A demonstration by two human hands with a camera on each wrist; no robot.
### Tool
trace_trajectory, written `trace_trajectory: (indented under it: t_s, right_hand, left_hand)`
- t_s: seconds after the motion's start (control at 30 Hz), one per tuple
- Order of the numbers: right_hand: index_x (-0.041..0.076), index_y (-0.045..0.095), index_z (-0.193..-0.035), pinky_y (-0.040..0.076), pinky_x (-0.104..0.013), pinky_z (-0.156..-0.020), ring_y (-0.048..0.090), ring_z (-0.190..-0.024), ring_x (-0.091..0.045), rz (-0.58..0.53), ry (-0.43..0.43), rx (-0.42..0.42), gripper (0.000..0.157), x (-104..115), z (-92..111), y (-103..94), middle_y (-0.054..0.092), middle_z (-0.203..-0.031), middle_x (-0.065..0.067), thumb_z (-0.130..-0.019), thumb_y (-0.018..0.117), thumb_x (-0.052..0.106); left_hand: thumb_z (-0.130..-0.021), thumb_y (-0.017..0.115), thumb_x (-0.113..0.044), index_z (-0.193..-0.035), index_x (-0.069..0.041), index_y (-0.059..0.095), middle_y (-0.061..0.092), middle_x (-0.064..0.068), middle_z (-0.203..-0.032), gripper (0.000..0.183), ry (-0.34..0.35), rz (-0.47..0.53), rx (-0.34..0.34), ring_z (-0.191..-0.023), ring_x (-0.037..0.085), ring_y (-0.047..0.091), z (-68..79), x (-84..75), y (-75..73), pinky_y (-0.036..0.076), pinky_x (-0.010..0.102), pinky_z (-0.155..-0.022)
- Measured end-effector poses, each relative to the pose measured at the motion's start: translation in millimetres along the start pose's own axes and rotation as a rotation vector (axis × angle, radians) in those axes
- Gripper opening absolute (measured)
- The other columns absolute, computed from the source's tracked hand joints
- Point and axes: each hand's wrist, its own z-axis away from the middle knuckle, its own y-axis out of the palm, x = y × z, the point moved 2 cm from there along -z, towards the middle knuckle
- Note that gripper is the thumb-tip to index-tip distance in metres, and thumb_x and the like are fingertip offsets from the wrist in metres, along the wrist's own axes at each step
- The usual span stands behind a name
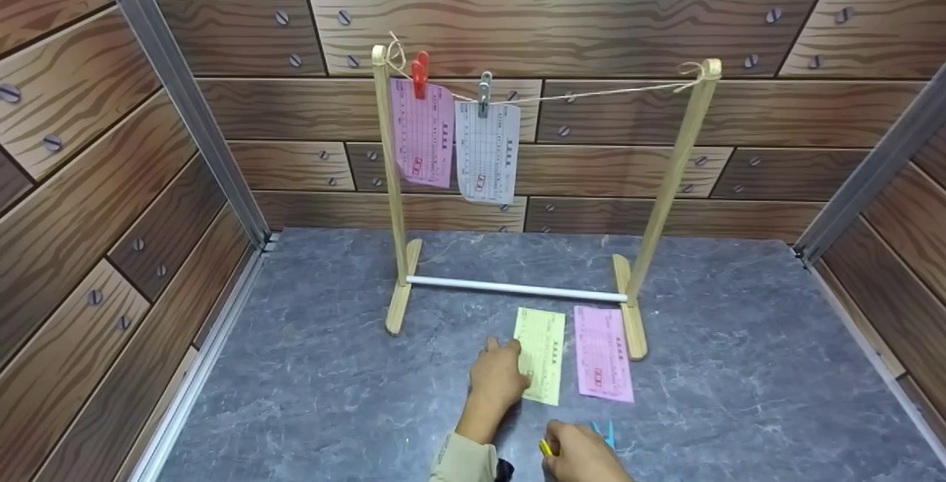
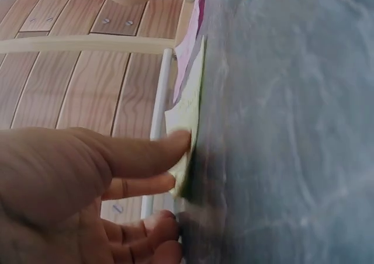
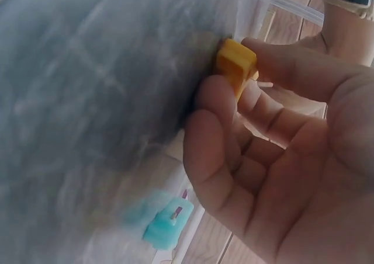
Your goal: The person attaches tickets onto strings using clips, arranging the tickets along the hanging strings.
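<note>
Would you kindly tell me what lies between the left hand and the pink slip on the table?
The head view shows the yellow slip between the left hand and the pink slip, with a bare strip of table separating the two slips.

"What do we see pinched in the right hand (image 1: 587,454)?"
"Smooth plastic: a yellow clip (image 3: 235,59); just beside that grip, a blue plastic clothespin (image 3: 168,224)."
"And at the left hand (image 1: 497,378)?"
"Matt paper, a printed slip (image 1: 545,356); beyond it, we see a wooden stand (image 1: 676,171) and a shiny metal clothespin (image 1: 484,95)."
</note>
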Motion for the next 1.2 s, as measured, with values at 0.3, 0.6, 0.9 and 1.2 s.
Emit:
trace_trajectory:
  t_s: [0.3, 0.6, 0.9, 1.2]
  right_hand:
    - [0.013, 0.052, -0.073, 0.038, -0.04, -0.055, 0.045, -0.06, -0.019, -0.04, -0.044, 0.002, 0.022, -6.0, 4.8, -0.9, 0.049, -0.064, 0.004, -0.073, 0.072, 0.002]
    - [0.012, 0.053, -0.074, 0.036, -0.037, -0.056, 0.043, -0.059, -0.019, -0.111, 0.017, 0.068, 0.022, -6.5, 8.4, -5.1, 0.049, -0.065, 0.002, -0.08, 0.072, 0.002]
    - [0.014, 0.055, -0.078, 0.039, -0.031, -0.054, 0.048, -0.058, -0.014, -0.181, -0.054, -0.02, 0.018, -5.0, 13.8, -16.3, 0.051, -0.064, 0.005, -0.085, 0.07, 0.007]
    - [0.011, 0.057, -0.08, 0.037, -0.029, -0.054, 0.046, -0.059, -0.014, -0.222, -0.002, -0.014, 0.014, -4.9, 14.2, -25.1, 0.05, -0.065, 0.004, -0.086, 0.068, 0.007]
  left_hand:
    - [-0.079, 0.077, 0.001, -0.125, 0.0, 0.063, 0.052, 0.029, -0.117, 0.049, -0.052, 0.184, 0.072, -0.075, 0.03, 0.059, -1.3, 10.4, -0.3, 0.053, 0.047, -0.067]
    - [-0.079, 0.057, 0.009, -0.125, -0.004, 0.068, 0.062, 0.018, -0.117, 0.048, -0.008, 0.419, 0.132, -0.097, 0.031, 0.06, -8.1, 25.5, -6.2, 0.05, 0.046, -0.085]
    - [-0.083, 0.05, 0.011, -0.131, 0.001, 0.066, 0.058, 0.017, -0.137, 0.052, 0.061, 0.69, 0.192, -0.109, 0.025, 0.057, -14.5, 29.2, -17.4, 0.049, 0.035, -0.085]
    - [-0.08, 0.049, 0.015, -0.141, -0.003, 0.059, 0.05, 0.015, -0.148, 0.064, 0.194, 0.784, 0.193, -0.098, 0.02, 0.056, -15.4, 17.4, -26.1, 0.043, 0.024, -0.067]
